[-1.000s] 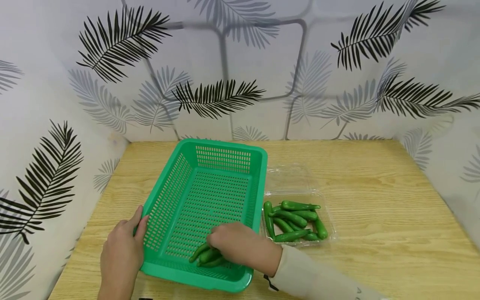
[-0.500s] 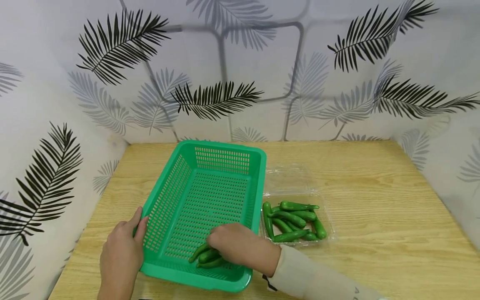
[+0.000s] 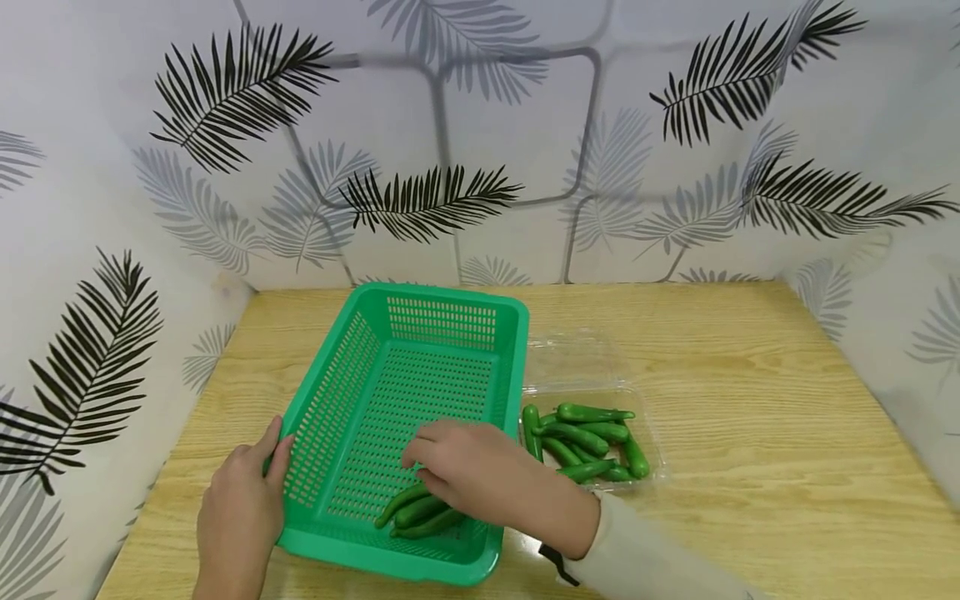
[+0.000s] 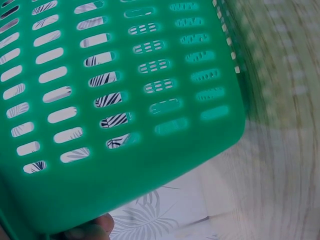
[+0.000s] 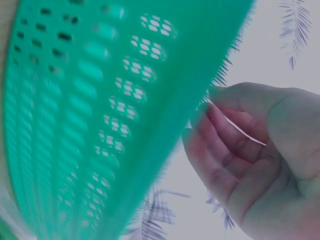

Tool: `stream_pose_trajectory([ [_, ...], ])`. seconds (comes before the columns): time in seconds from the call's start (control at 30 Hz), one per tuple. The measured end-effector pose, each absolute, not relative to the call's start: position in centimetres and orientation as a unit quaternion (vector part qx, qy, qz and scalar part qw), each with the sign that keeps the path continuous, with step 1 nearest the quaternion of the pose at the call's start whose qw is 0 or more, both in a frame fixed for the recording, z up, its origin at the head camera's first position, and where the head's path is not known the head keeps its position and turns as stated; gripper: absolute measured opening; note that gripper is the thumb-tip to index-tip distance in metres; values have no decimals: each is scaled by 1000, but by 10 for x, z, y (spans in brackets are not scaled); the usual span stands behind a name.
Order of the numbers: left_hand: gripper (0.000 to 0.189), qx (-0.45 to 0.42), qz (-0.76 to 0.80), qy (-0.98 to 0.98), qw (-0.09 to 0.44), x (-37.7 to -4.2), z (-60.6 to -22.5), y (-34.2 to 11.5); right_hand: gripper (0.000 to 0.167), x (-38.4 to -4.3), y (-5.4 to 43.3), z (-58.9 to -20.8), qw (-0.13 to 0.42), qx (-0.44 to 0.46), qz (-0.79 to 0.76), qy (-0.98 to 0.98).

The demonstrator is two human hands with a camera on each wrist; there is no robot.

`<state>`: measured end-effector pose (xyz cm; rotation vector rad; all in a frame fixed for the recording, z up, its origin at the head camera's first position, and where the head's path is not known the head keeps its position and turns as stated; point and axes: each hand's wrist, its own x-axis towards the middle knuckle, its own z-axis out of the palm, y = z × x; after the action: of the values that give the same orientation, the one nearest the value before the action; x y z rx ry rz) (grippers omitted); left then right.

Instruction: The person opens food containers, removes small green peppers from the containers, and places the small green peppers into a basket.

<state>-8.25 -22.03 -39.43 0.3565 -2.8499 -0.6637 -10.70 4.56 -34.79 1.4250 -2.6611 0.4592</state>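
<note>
My left hand [image 3: 242, 508] grips the left rim of a green perforated plastic basket [image 3: 517, 333], thumb and fingers on the edge. In the left wrist view its fingertips [image 4: 102, 224] show under the basket wall [image 4: 125, 175]. Inside the basket's near end lie a few long green peppers [image 3: 422, 510], partly hidden by my right hand [image 3: 480, 475]. That hand hovers over them, fingers loosely bent. In the right wrist view the right hand [image 5: 250, 150] shows nothing between thumb and fingers, beside the basket's rim.
Right of the basket, a clear plastic box [image 3: 654, 467] with its lid [image 3: 573, 354] folded back holds several more green peppers [image 3: 577, 433]. Both containers stand on a wooden table [image 3: 765, 417]. Leaf-patterned cloth [image 3: 420, 108] rises behind the table and at its sides.
My right hand has lifted slightly off the peppers in the basket, and its fingers have loosened. The peppers stay in place. My left hand keeps its grip on the basket.
</note>
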Motion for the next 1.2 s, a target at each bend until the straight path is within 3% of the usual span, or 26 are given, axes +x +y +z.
stream_pose_trajectory([
  [0.17,44,119,-225,-963,92,-82,-394,-220,14,-111,66,-338,117,456,189,-862],
  [0.37,46,117,-226,-963,88,-82,-393,-220,17,-120,98,-336,148,425,211,-868],
  [1.0,42,116,-229,-962,98,-83,-393,-218,21,-132,185,-371,121,317,168,-925],
  [1.2,42,113,-228,-962,97,-82,-393,-219,19,-133,196,-382,84,300,174,-934],
])
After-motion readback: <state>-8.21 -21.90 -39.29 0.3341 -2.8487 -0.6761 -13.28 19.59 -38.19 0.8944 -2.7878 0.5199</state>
